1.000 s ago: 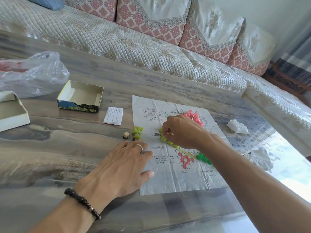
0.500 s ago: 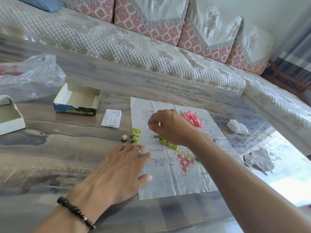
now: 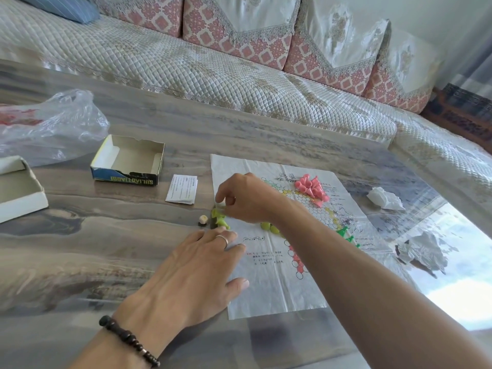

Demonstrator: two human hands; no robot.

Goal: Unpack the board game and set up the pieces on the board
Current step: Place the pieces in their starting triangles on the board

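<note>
Leftward since a second ago, the right hand (image 3: 250,198) has left the board's (image 3: 269,288) yellow-green row for the loose yellow-green pawns (image 3: 219,218) just off its left edge; its curled grip hides whether a pawn is pinched. Two of that row (image 3: 270,227) show, the rest lie under the forearm. Left hand (image 3: 191,272) presses flat, fingers straight, on the board's edge and tabletop (image 3: 106,249). Pink heap (image 3: 311,189): count unclear. Three green pawns (image 3: 346,234) peek out. One die (image 3: 203,219), two boxes (image 3: 127,161).
</note>
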